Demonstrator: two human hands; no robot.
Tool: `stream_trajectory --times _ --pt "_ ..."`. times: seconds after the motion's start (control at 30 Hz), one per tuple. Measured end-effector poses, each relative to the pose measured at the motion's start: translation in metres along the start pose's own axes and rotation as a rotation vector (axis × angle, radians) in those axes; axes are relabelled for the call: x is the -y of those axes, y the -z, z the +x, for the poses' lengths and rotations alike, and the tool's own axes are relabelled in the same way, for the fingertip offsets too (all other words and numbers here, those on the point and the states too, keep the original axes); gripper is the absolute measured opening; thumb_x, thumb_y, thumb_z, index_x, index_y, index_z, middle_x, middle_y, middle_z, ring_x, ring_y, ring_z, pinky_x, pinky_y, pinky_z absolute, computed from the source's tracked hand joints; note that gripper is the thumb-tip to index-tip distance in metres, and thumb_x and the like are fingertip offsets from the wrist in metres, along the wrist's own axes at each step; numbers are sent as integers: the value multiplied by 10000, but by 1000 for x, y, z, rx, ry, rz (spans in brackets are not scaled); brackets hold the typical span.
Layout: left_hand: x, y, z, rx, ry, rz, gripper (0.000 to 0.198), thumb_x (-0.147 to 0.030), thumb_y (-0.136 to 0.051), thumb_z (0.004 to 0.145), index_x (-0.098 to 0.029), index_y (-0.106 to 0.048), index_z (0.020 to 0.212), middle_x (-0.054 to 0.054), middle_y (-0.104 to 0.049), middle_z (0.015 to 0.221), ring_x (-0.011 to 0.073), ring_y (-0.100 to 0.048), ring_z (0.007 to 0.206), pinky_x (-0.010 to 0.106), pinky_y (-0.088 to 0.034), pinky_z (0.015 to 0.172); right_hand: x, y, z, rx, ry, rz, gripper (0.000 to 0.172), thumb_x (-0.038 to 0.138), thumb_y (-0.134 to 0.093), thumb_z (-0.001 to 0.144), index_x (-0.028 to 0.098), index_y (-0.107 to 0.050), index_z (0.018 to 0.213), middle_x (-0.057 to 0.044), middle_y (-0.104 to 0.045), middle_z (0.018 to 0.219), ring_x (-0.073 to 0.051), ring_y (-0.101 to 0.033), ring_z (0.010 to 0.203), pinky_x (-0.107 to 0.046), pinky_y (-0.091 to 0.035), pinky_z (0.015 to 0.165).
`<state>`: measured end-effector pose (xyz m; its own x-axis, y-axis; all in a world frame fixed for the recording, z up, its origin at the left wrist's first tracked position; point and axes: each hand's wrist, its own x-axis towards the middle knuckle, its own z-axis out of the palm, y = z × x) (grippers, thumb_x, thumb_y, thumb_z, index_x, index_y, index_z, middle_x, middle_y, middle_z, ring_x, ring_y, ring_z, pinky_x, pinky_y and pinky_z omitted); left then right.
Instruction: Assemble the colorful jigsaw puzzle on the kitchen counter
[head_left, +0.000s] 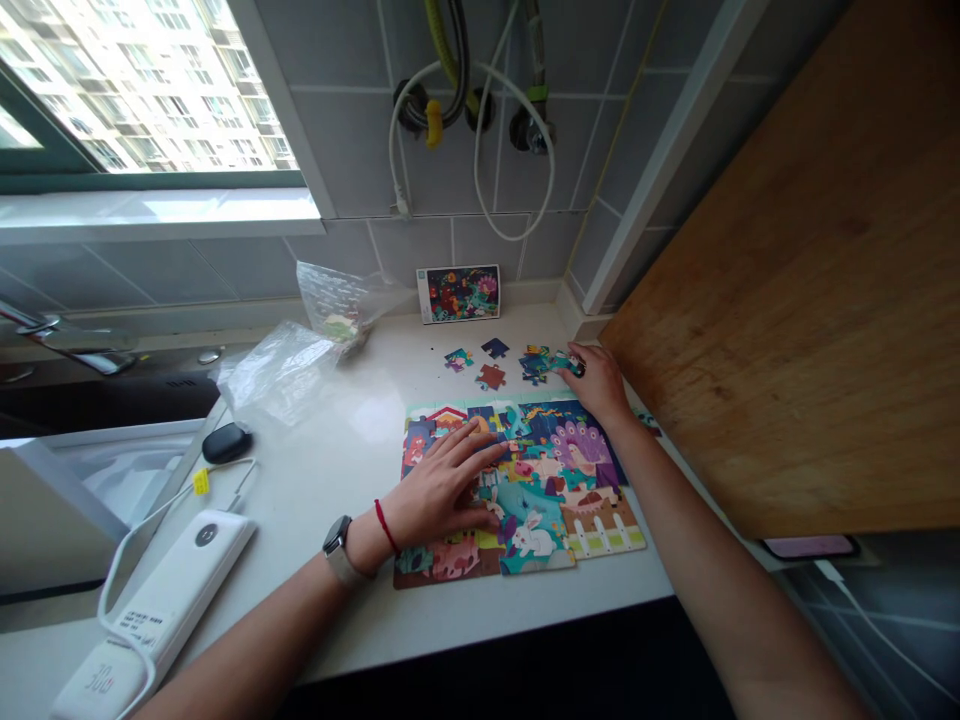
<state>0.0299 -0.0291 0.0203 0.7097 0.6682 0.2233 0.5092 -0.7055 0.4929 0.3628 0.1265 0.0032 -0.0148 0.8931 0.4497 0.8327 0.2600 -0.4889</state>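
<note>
- The puzzle (pixel 517 490) lay flat on the white worktop (pixel 330 480), near its front edge, mostly assembled; the top right part looked unfinished.
- Left hand (pixel 442 490) rested palm down on the puzzle's left-centre, fingers spread flat, gripping nothing; it pinned the joined pieces.
- Right hand (pixel 596 380) was at the loose pieces (pixel 544 362) just beyond the puzzle's top right corner, fingertips closed on one small piece (pixel 571 365); grip looked like a pinch, though part of it was hidden.
- Other loose pieces sat apart on the worktop: a red one (pixel 490 376), a dark blue one (pixel 495 348), a pale one (pixel 457 359).
- Judgement: to do it well, the left hand's flat pressure should stay even so the joined rows don't slide, and the pinched piece should be lifted clear, not dragged across its neighbours.
- Judgement: checking colour and tab shape against the reference picture (pixel 459 293) leaning on the tiled wall would help before seating it.
- Further out: crumpled clear bags (pixel 300 350) at back left, a black mouse (pixel 226 442), a white power bank (pixel 150 610) with its cable on the left, a wooden board (pixel 810 300) close on the right.
</note>
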Motion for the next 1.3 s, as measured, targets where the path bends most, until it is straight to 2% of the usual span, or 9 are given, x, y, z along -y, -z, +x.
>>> stream_trajectory --times 0.2,0.4,0.57,0.67,0.83,1.0,1.07,1.2,1.3 --pt "3 1 1 -11 12 14 760 -642 -655 963 -267 -425 1584 137 -463 1624 394 -296 1580 637 -326 1264 11 6 -4 -99 -63 198 291 359 -697 877 180 -814 1076 -114 -778 961 -289 -708 944 -462 -554 975" --pt "3 2 -1 -141 52 -6 830 -561 -629 1010 -259 -222 1667 164 -470 1615 372 -375 1544 606 -400 1225 31 21 -12 -198 -191 473 514 610 -709 860 149 -774 1077 -92 -765 880 -221 -723 774 -381 -627 753" --pt "-4 14 3 -299 46 -73 537 -483 -560 1062 -248 -471 1536 133 -659 1409 303 -603 1332 511 -517 1121 94 34 -64 39 -378 934 527 492 -944 658 209 -775 1069 -15 -720 837 -187 -710 737 -325 -640 689" --pt "-4 25 5 -345 49 -103 352 -391 -457 1106 -234 -640 1362 107 -718 1301 270 -642 1255 497 -525 1093 134 38 -116 208 -308 865 355 463 -890 762 230 -796 1012 -44 -737 900 -197 -713 747 -318 -641 654" --pt "8 32 2 -234 -3 -91 367 -490 -569 1050 -245 -699 1290 100 -702 1343 309 -582 1342 526 -472 1149 169 39 -180 138 -100 551 131 392 -755 904 281 -798 849 -62 -712 860 -236 -713 789 -322 -629 616" --pt "12 17 -2 -38 -36 -57 980 -741 -775 796 -226 -479 1576 179 -466 1616 465 -318 1551 650 -290 1258 176 42 -194 121 10 370 210 328 -683 958 295 -702 751 -32 -672 744 -227 -675 664 -353 -602 608" --pt "11 11 -3 -1 -24 -40 1076 -754 -809 744 -199 -455 1595 211 -414 1644 518 -239 1567 703 -239 1255 175 45 -195 131 20 354 192 320 -665 975 296 -700 788 -35 -682 760 -235 -687 686 -365 -609 627" --pt "7 8 -3 47 -21 -4 738 -650 -828 795 -248 -679 1395 183 -399 1660 546 -211 1566 744 -227 1235 166 53 -204 131 64 286 118 298 -633 991 313 -750 992 -72 -772 984 -295 -757 955 -464 -650 844" --pt "5 9 -4 41 -35 -24 508 -567 -842 820 -335 -762 1265 100 -404 1674 534 -216 1570 757 -233 1226 155 57 -214 212 156 173 345 344 -674 970 339 -714 1312 -94 -719 1359 -368 -648 1316 -585 -576 1063"
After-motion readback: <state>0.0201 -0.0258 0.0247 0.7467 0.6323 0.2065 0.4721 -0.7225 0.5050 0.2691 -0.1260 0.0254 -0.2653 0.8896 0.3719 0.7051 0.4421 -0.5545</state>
